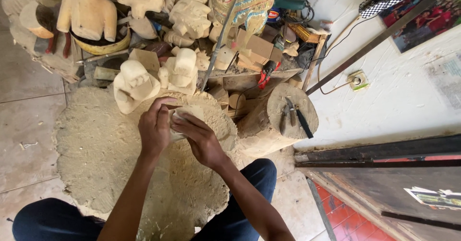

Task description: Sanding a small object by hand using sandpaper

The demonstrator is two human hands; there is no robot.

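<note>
Legs: dark trousers (53, 219), knees spread at bottom edge, person sits on floor.
Mat: round sawdust-covered patch (96, 154) between the knees, on pale floor tiles (24, 126).
Left hand: (154, 129) wraps the left side of a small pale wood piece (185, 116), fingers curled over its top edge.
Right hand: (201, 140) pressed on the same piece from the right, fingers laid across its face; cannot tell whether it holds a tool.
Hands: close together, both clamped on the piece.
Piece: held above the far rim of the mat, just in front of the carvings; shape mostly hidden by the hands.
Stump: log block (283, 121) to the right of the hands, two chisels (295, 116) lying on its flat top.
Carvings: unpainted blocky figures (134, 82) and (180, 68) just beyond the hands, touching the mat edge.
Pile: more raw carvings (89, 13) further back, one painted mask (242, 1), wood offcuts (257, 49), red-handled pliers (265, 74).
Wall: white (408, 92), socket (357, 80) with cable, long dark bar (379, 37) leaning along it.
</note>
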